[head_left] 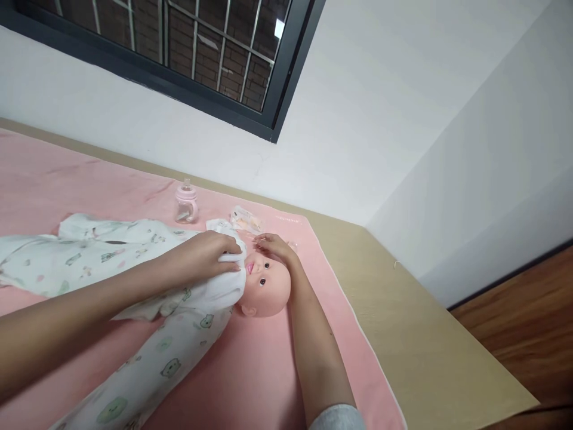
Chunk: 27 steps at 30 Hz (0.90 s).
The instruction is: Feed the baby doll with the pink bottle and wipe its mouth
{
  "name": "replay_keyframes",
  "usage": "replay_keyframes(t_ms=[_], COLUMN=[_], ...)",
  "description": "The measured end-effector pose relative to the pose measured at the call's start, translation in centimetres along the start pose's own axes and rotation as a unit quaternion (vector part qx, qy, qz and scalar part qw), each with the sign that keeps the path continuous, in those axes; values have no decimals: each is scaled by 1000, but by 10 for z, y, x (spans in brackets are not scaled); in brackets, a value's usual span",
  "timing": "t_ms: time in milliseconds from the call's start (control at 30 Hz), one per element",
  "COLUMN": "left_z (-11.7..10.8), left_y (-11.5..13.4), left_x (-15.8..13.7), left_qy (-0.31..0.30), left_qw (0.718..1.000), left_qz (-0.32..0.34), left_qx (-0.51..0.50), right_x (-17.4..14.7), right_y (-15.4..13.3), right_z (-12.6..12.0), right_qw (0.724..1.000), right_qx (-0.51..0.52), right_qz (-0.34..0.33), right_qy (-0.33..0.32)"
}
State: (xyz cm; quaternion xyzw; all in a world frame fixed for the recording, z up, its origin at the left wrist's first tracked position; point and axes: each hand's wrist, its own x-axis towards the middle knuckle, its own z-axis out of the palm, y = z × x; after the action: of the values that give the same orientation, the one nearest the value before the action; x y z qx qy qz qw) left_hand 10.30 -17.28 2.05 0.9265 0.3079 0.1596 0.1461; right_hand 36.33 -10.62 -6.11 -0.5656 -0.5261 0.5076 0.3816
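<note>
A baby doll (271,295) lies on its back with its bald head toward the right. White printed baby clothes (147,245) cover its body, and one long sleeve stretches toward the lower left. My left hand (217,251) is closed on the white collar (230,280) just below the doll's chin, some cloth bunched between the fingers. On the far side of the doll's head, my right hand (274,246) lies beside the cheek with fingers stretched out and slightly bent. Part of that cheek is hidden behind the hand.
A pink baby bottle (186,204) stands beyond the clothes. Next to it lies a clear plastic packet (246,221). The pink mat (250,370) covers part of a wooden board (371,280), whose edge runs along the right. A barred window (201,42) is in the wall behind.
</note>
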Motion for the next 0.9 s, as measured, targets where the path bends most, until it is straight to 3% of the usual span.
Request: replay_keyframes(t_ms=[400, 900], left_z=[4, -5], left_y=[4, 18], left_x=[7, 21], left_qy=[65, 60], left_qw=[991, 991], left_qz=[82, 61], left_qx=[80, 102], right_x=[2, 13], right_y=[7, 18], right_z=[-2, -4], right_qw=[999, 999], right_qx=[33, 34], right_qz=[-8, -24], right_qy=[5, 3])
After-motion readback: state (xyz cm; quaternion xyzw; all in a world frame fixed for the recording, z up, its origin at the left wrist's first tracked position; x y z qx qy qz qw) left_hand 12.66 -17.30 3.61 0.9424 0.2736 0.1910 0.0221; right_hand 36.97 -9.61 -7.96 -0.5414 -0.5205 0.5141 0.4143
